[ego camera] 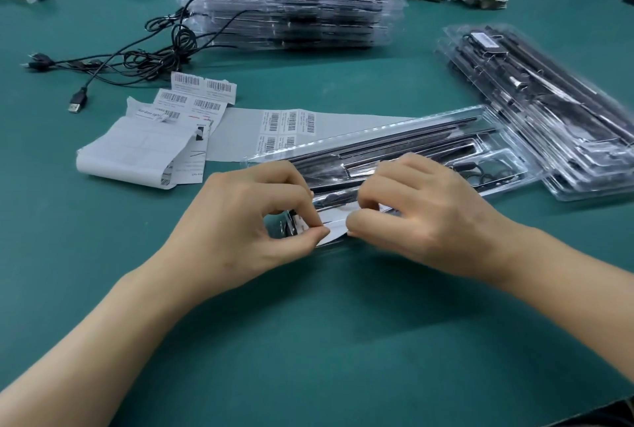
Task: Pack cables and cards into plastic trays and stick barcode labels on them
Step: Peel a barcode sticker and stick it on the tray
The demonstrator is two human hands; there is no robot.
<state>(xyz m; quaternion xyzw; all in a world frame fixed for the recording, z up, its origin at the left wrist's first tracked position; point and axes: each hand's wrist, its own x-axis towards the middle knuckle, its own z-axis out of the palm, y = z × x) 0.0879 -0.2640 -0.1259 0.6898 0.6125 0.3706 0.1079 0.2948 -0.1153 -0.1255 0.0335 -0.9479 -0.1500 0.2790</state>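
Tray point(411, 149) of clear plastic lies slantwise on a green table point(308, 341), its near end under both hands and its far end pointing up and right. Dark, shiny strips fill its long slots, and a thin black cable point(487, 174) is coiled in a pocket near the far end.

Left hand point(247, 221) pinches the left corner of a white slip point(334, 233) between thumb and forefinger, the other fingers curled above. Right hand point(422, 210) pinches the slip's right edge, thumb below and curled fingers on top. The slip lies over the tray's near end (whether it is a card or a label cannot be told).

Just beyond the tray lies a grey sheet point(236, 135) with a small block of barcode labels point(291, 128). Left of it are loose label strips point(202, 87) and a curled white backing paper point(130, 152).

Farther back, tangled black cables point(147, 53) with a USB plug spread beside a tall stack point(291, 5) of filled trays. A second pile point(549, 111) of filled trays leans at the right, touching the tray's far end.
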